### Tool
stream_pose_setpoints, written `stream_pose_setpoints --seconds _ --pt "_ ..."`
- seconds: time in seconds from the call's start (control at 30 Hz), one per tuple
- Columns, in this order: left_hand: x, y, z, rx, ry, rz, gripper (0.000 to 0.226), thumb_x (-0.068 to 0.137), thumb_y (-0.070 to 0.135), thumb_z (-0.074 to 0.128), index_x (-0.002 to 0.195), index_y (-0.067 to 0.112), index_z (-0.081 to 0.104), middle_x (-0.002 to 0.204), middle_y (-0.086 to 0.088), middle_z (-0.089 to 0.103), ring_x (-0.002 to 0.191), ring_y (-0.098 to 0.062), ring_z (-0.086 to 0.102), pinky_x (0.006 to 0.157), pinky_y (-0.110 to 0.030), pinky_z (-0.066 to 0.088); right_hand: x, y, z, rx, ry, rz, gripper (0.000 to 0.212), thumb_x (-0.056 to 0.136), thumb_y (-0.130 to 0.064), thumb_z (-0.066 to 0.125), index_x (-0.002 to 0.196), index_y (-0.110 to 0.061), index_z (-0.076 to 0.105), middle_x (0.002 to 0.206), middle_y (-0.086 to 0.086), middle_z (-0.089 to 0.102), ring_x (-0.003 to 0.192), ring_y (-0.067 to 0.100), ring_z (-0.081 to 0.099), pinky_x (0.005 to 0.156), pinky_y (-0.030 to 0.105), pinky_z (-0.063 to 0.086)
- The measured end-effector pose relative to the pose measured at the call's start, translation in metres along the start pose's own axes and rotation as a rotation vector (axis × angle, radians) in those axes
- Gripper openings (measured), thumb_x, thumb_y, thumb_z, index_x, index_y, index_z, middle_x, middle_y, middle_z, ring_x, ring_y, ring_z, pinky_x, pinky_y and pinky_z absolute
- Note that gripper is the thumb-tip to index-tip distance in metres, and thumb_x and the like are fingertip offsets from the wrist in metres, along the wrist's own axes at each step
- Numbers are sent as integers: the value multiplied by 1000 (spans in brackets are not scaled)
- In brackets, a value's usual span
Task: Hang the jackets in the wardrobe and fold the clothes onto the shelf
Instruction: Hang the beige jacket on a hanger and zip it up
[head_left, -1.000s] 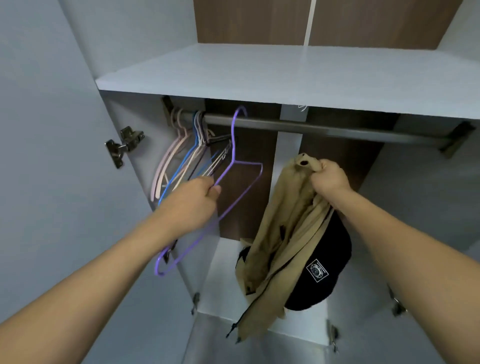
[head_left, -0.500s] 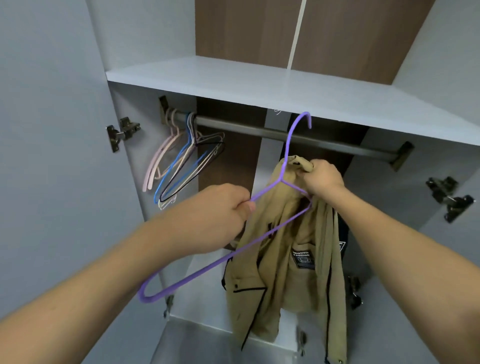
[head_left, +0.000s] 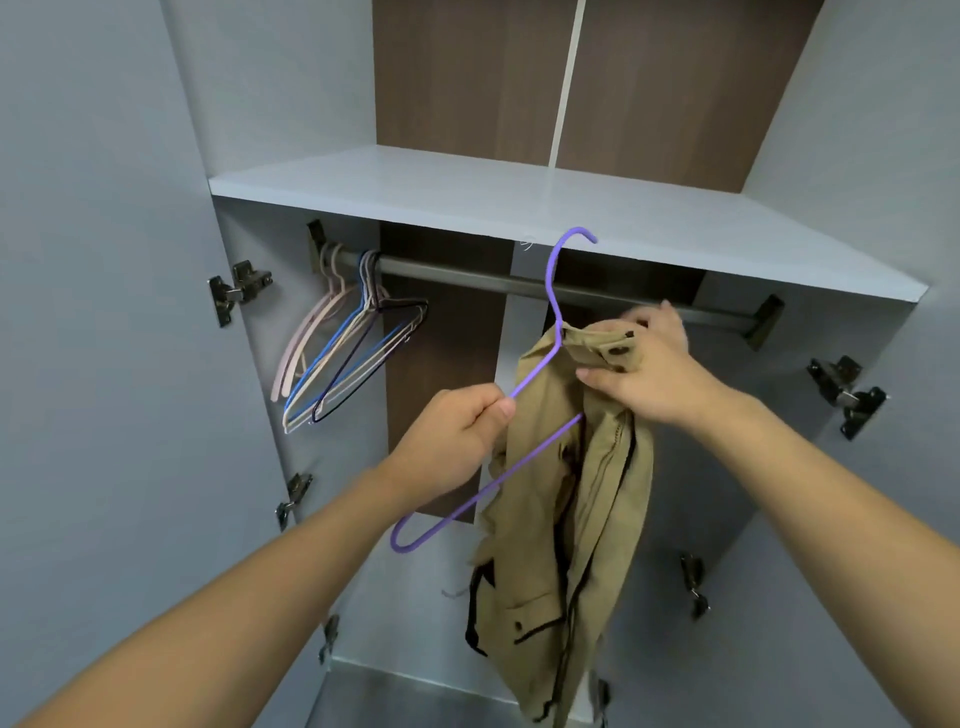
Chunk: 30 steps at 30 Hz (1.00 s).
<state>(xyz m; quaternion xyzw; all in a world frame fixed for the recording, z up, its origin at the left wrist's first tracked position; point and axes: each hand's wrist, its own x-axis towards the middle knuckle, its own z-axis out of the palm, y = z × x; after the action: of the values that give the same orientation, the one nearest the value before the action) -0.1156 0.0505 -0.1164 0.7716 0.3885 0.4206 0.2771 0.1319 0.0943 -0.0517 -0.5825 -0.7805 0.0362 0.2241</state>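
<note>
The open wardrobe (head_left: 291, 130) has a rail (head_left: 467, 278) under its shelf (head_left: 519, 202). A tan jacket (head_left: 582, 519) hangs below the rail, its collar gripped by the right hand (head_left: 644, 369). The left hand (head_left: 457, 436) grips a purple hanger (head_left: 519, 395), whose far end seems tucked inside the jacket.

Spare hangers (head_left: 348, 358) left on rail (head_left: 467, 278)

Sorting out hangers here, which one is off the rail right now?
The purple hanger, gripped by the left hand and partly inside the tan jacket. The other hangers all hang bunched on the rail.
</note>
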Motion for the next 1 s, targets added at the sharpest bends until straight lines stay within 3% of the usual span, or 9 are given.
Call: stream_pose_setpoints --seconds 0.07,0.13,0.2,0.33,0.4,0.57,0.73,0.9,1.0 --pt "3 1 1 -1 9 -9 32 99 37 46 70 27 51 59 12 51 56 -4 46 57 -35 43 7 -5 -4 -190 24 -87 23 85 -50 62 90 -28 59 95 -12 52 111 19 49 105 37 32" --pt "9 5 0 97 14 -23 28 102 28 48 75 23 51 63 9 51 61 -9 49 63 -41 46 12 -7 -2 -294 -23 -129 29 91 -48 54 79 -21 56 82 -8 48 85 21 55 64 31 37" --pt "12 4 -6 384 46 -70 4 98 25 53 94 22 54 80 4 57 80 -21 57 75 -43 48 14 -3 3 -352 -19 -164 28 93 -42 51 78 -18 56 79 -4 42 78 22 51 58 30 28" --pt "-31 -18 17 776 519 10 45 76 26 62 119 14 54 116 -9 53 106 -30 47 91 -44 37 14 13 4 -176 107 -88 27 95 -34 53 72 -24 44 74 -7 37 72 21 46 57 29 26" --pt "-57 -27 44 619 462 -43 39 82 36 58 113 12 55 113 -8 50 103 -30 48 87 -42 39 14 17 3 -70 140 -29 34 96 -37 52 64 -29 43 76 -6 39 70 19 47 58 30 30" --pt "-58 -54 89 -246 -275 -916 98 83 64 66 154 15 20 153 -2 33 137 -23 39 104 -31 37 6 4 -3 39 165 -31 35 95 -39 51 61 -36 43 77 -7 40 68 11 46 58 25 32" --pt "-45 -86 112 -315 -220 -869 18 95 32 64 107 18 64 106 2 66 85 -7 61 68 -15 49 -12 -3 -8 81 189 -52 34 97 -38 51 63 -36 44 78 -7 41 71 17 48 61 28 34" --pt "-22 -79 69 -499 121 -1005 27 104 21 42 114 9 64 102 -14 73 89 -29 68 73 -35 57 -36 20 -11 60 175 -39 29 93 -41 51 83 -15 59 88 1 52 85 22 55 75 36 46" --pt "4 -70 -2 -649 103 -975 26 98 17 49 98 5 71 84 -13 75 73 -27 73 62 -34 57 -51 29 -3 -59 116 -140 20 94 -25 58 77 -13 61 82 0 48 80 25 55 72 38 46"
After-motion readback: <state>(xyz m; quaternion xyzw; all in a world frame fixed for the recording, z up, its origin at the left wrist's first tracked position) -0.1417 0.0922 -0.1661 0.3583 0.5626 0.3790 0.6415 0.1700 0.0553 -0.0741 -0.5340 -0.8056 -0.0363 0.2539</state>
